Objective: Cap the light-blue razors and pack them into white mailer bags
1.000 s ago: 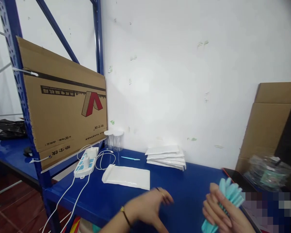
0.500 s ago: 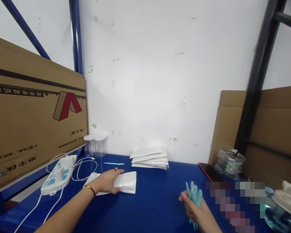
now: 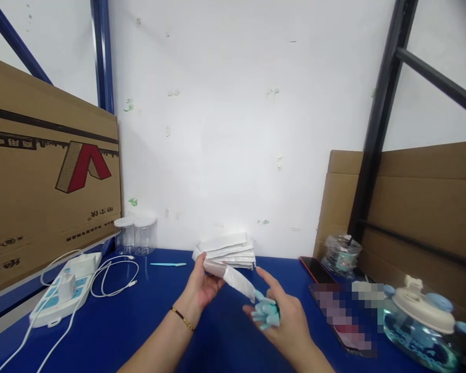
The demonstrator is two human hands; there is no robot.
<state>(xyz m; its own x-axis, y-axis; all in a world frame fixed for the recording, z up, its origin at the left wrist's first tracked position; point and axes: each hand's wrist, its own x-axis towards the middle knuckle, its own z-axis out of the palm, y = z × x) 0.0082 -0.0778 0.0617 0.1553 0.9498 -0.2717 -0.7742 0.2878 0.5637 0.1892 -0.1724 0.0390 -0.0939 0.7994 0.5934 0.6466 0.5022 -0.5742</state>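
A white packet (image 3: 238, 281), with a clear plastic face at one end, is in my left hand (image 3: 202, 290), held slanting above the table. Its lower right end meets a bunch of slim light-blue plastic sticks (image 3: 266, 313). Those sticks are gripped by my right hand (image 3: 291, 318), whose index finger is stretched out. Whether any stick tip is inside the packet I cannot tell. Behind my hands, a stack of similar white packets (image 3: 229, 249) lies against the wall. One more light-blue stick (image 3: 168, 264) rests on the table to the left.
On the blue table (image 3: 140, 321), a power strip (image 3: 66, 292) with white cables stands left, near two clear lidded jars (image 3: 144, 237). To the right are a red-edged phone (image 3: 318, 270), a wrapped cup (image 3: 341, 255) and a blue-tinted jug (image 3: 419, 331). Cardboard boxes (image 3: 31, 191) flank both sides.
My left hand has lifted the white packet off the table and brought it right. My right hand has moved left with the blue sticks up to the packet. The view has shifted right.
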